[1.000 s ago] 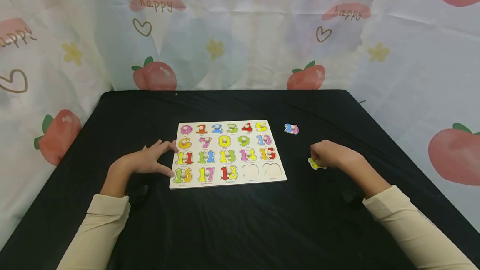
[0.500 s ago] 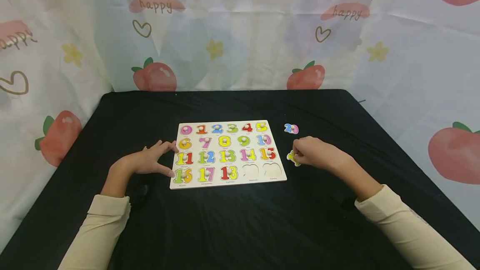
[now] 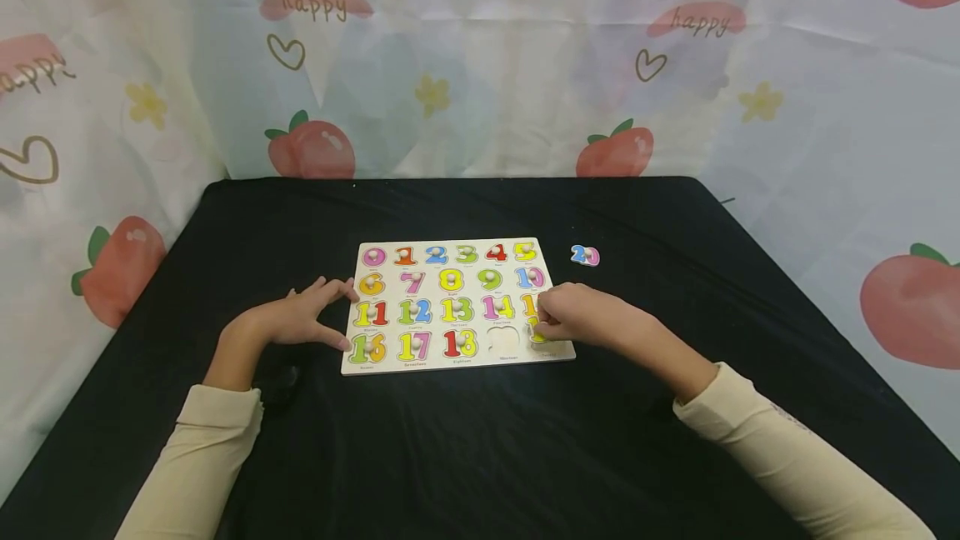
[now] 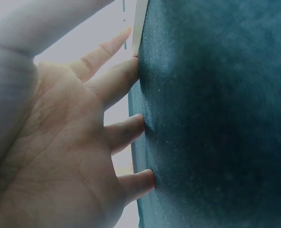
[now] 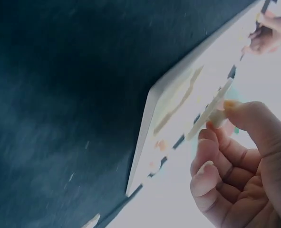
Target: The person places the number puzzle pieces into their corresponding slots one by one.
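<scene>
A pale puzzle board [image 3: 431, 362] lies flat on the black cloth, with knobbed number pieces seated in most of its recesses. My left hand [image 3: 296, 317] rests at the board's left edge, fingers spread; in the left wrist view, fingertips [image 4: 138, 121] touch the cloth. Over the board's lower right corner, my right hand [image 3: 588, 315] pinches a number puzzle piece [image 3: 536, 332] by its knob. A yellow 1 shows on it; the fingers cover the rest. The right wrist view shows this piece [image 5: 208, 114] edge-on, tilted and apart from the board. An unfilled recess [image 3: 503, 342] labelled Nineteen lies left of it.
A blue and pink 20 piece [image 3: 585, 255] lies on the cloth [image 3: 450, 448], right of the board's top right corner. A printed curtain [image 3: 480, 107] hangs behind the table and along its sides.
My right hand has carried the pinched puzzle piece leftward from the cloth at the right to over the board's lower right corner. The left hand has stayed at the left edge.
</scene>
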A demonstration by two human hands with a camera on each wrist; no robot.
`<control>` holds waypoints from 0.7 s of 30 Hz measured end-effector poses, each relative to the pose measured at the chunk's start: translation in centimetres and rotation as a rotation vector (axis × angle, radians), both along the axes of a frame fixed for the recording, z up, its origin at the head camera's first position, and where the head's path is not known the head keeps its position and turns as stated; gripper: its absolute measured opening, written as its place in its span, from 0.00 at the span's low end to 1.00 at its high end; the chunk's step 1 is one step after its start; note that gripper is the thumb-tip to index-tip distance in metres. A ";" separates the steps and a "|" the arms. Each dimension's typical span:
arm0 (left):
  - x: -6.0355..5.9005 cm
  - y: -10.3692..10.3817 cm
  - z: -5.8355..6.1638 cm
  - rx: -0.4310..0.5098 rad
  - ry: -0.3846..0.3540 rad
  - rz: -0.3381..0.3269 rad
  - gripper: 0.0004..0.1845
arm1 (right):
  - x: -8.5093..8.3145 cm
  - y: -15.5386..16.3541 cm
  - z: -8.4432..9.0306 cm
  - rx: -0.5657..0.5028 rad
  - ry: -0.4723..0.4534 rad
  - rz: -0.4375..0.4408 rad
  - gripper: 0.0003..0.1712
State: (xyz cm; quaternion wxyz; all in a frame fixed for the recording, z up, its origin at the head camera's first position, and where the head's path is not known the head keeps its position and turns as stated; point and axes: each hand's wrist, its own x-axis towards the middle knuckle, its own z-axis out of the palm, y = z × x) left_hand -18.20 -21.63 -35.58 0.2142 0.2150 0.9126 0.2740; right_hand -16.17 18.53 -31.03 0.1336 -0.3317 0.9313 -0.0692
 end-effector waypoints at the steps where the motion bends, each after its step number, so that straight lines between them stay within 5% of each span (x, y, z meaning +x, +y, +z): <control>1: 0.0 0.0 0.0 -0.001 -0.002 0.000 0.39 | 0.1 -0.4 -0.1 0.001 0.007 0.016 0.11; 10: -0.1 0.0 -0.1 -0.004 -0.005 0.000 0.39 | 0.3 -3.1 -1.5 0.027 0.064 0.136 0.15; 21: -0.1 -0.1 0.1 0.001 -0.002 -0.004 0.38 | -0.2 -4.8 -1.7 0.085 0.014 0.085 0.10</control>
